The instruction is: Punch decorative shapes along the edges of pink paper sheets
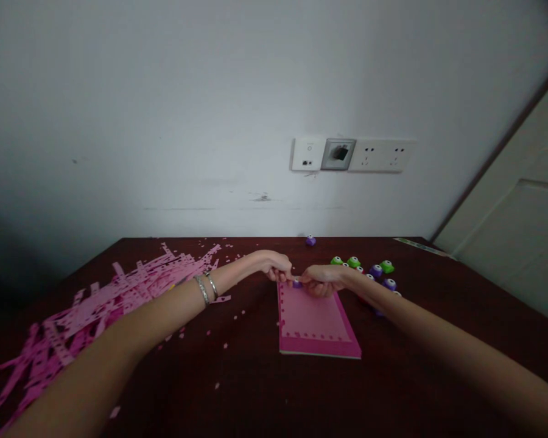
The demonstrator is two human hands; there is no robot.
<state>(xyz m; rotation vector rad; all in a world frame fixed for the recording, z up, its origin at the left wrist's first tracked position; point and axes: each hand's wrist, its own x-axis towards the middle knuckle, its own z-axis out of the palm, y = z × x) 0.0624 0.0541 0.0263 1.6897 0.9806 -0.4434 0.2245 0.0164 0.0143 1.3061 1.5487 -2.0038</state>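
A light pink sheet [315,313] lies on a darker pink stack of paper [319,348], with rows of small punched shapes along its left and near edges. At the sheet's far edge sits a small purple craft punch [297,283], between my two hands. My left hand [279,267] is closed at the sheet's far left corner, its fingertips pinching the paper beside the punch. From the other side my right hand [322,280] is closed, thumb and finger at the punch. Exactly how the fingertips grip is partly hidden.
Punched pink paper strips [132,292] are heaped on the left of the dark wooden table [237,389], with tiny cut-outs scattered around. Several green and purple punches [387,266] stand behind my right forearm; another purple punch [310,241] is near the wall. Wall sockets [382,156] are above.
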